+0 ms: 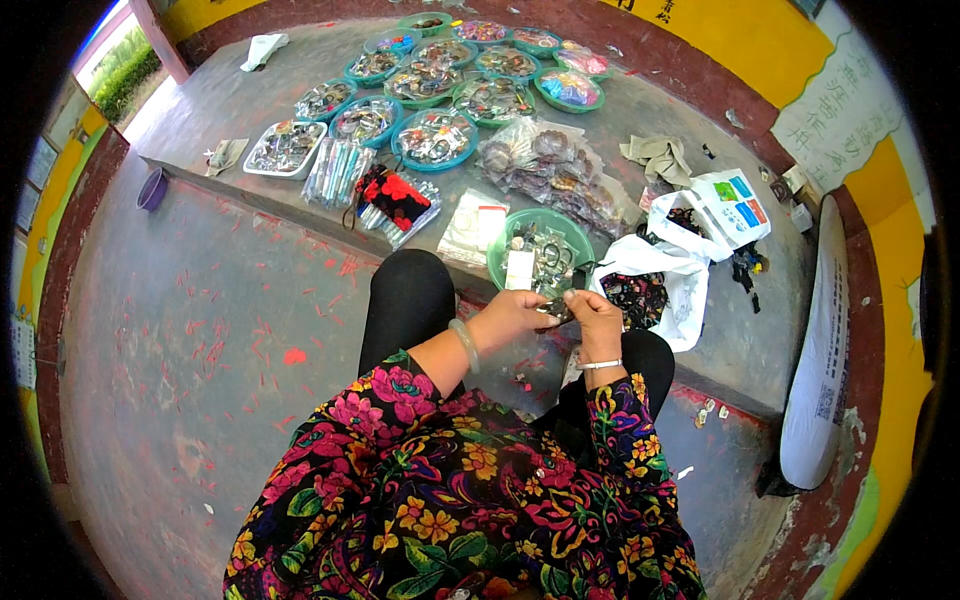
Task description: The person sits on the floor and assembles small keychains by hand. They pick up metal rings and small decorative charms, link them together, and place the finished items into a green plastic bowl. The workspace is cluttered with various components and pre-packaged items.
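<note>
sleeves with bright flowers lead to two hands: left hand, a pale bangle at its wrist, and right hand, with a thin bracelet. fingers of both are clamped on a small dark piece, at the near side of a green bowl. the bowl, on a ledge, holds clear packets and a white card. right of it sits a white bag of dark things; a second bag is behind. left of the bowl are white packs and a red-and-black pouch. farther off lie brown packets, a white tray and many filled bowls; beyond rises a yellow wall.
</note>
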Demonstrator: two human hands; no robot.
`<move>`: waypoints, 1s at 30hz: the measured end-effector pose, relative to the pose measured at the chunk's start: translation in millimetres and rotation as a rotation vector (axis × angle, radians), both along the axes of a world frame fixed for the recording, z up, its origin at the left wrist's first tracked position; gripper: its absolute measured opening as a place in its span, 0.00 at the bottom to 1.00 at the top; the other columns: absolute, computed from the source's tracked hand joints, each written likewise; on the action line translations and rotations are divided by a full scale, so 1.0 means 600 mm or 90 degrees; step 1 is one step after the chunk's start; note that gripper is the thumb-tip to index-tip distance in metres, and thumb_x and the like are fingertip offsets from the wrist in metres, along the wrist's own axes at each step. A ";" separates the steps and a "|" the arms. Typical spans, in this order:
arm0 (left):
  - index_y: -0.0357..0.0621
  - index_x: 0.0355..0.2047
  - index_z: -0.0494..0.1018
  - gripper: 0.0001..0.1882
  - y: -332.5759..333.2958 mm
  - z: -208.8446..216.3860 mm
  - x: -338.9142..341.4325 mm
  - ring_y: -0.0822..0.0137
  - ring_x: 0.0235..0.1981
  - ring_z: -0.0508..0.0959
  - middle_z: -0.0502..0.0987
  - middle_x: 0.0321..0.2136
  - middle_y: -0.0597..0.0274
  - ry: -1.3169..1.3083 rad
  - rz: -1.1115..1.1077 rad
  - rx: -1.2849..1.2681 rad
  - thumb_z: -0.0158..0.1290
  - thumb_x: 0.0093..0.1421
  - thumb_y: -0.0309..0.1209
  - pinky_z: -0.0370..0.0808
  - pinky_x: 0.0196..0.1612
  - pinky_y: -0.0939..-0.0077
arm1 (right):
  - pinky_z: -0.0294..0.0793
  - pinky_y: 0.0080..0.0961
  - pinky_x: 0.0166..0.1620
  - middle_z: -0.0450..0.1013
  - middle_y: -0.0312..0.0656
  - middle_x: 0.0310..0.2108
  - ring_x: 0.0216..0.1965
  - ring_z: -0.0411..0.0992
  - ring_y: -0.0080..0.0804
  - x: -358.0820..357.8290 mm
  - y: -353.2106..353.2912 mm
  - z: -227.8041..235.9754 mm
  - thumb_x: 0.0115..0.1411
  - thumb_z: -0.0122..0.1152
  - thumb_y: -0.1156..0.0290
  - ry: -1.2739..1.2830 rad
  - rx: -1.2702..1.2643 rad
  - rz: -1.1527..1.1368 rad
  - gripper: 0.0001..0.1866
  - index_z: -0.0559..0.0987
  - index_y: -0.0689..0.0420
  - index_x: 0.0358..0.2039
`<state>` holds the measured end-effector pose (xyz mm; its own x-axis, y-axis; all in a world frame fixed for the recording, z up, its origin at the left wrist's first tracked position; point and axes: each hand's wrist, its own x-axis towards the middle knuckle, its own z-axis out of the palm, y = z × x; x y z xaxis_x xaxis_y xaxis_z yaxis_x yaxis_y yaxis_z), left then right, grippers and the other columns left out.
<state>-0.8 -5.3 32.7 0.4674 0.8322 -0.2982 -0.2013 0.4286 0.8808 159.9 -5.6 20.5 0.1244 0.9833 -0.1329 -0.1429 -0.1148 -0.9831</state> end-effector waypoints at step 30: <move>0.34 0.31 0.72 0.05 -0.002 0.022 -0.008 0.74 0.23 0.73 0.74 0.25 0.63 -0.069 0.037 -0.079 0.51 0.52 0.22 0.70 0.29 0.82 | 0.64 0.12 0.26 0.72 0.34 0.22 0.21 0.66 0.16 0.008 -0.014 -0.002 0.49 0.61 0.75 0.117 -0.037 -0.052 0.06 0.77 0.64 0.26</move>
<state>-5.8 -6.2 45.8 0.4545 0.8189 -0.3505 -0.3194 0.5172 0.7941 164.4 -14.1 19.2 0.1720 0.9610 -0.2166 -0.3303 -0.1509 -0.9317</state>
